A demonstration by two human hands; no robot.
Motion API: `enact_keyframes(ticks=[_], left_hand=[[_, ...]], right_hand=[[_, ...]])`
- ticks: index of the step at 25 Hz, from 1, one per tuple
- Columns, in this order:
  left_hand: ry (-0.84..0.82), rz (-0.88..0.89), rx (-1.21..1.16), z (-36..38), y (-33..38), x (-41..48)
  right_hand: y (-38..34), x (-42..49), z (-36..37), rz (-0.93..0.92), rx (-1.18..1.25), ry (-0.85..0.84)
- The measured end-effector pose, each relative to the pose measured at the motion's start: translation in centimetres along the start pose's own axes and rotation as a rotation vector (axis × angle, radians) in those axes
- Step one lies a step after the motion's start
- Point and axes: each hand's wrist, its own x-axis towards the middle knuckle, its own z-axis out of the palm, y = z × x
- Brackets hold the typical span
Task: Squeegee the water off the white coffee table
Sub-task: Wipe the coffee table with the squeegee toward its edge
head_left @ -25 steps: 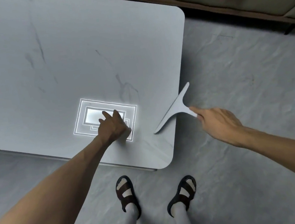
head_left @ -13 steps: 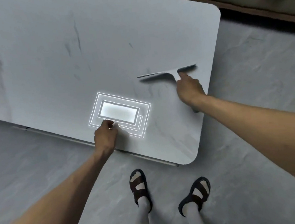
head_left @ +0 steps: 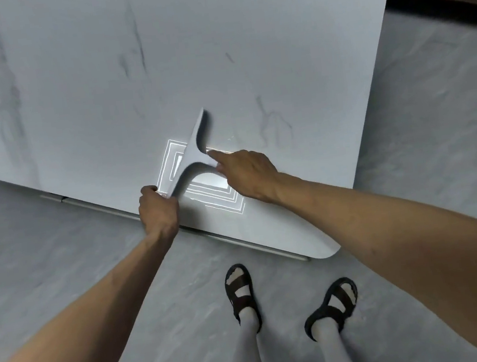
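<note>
**Squeegee brought down over the glowing rectangle near the worktop's front edge**

Since half a second ago, the squeegee (head_left: 194, 153) has been swung from a level pose further back on the worktop (head_left: 98, 77) to a steep diagonal close to the near edge, and the left hand (head_left: 158, 208) has been shifted from the glowing outline to the blade's lower tip.

The right hand (head_left: 248, 170) is seen with its grip narrowed onto the squeegee's short handle: the index finger is laid straight along the top of the handle, while the other fingers are curled beneath it, so the tool is held there. The left hand's grip is closed around the lower-left end of the blade, right at the worktop's front edge; how much is pinched and how much merely steadied cannot be told, as the fingertips are hidden behind the knuckles.

The squeegee is white and T-shaped, its long blade running from the left hand up and to the right to a pointed tip. It is placed over a bright set of nested rectangular outlines (head_left: 218, 195) shown on the surface; whether the blade edge is pressed to the worktop or held just above it cannot be told. A shadow is cast to the right of the blade.

The worktop is white with faint grey veining and rounded corners. Water on it cannot be made out. Two sandalled feet (head_left: 240, 293) are seen on the grey floor (head_left: 44, 249) below.
</note>
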Motion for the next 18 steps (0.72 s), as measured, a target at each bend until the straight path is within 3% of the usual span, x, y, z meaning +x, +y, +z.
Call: enact_keyframes(ticks=[5,11,15,18], left_hand=[[-0.091,0.193,0.162,3.5,1.8,-3.0],[-0.262,0.553,0.487,10.3,5.0,-10.7],[-0.267,0.556,0.552,11.9,6.3,-12.7],[-0.204,0.414,0.274,10.7,6.6,-12.7]], right_hand=[[7.8,-8.0,0.1,0.021,-0.082,-0.085],[21.6,-20.7,-5.5,0.249,-0.294,-0.042],[26.5,-24.4,-10.2,0.305,-0.49,-0.033],[25.0,-22.8,-11.3,0.211,-0.485,0.02]])
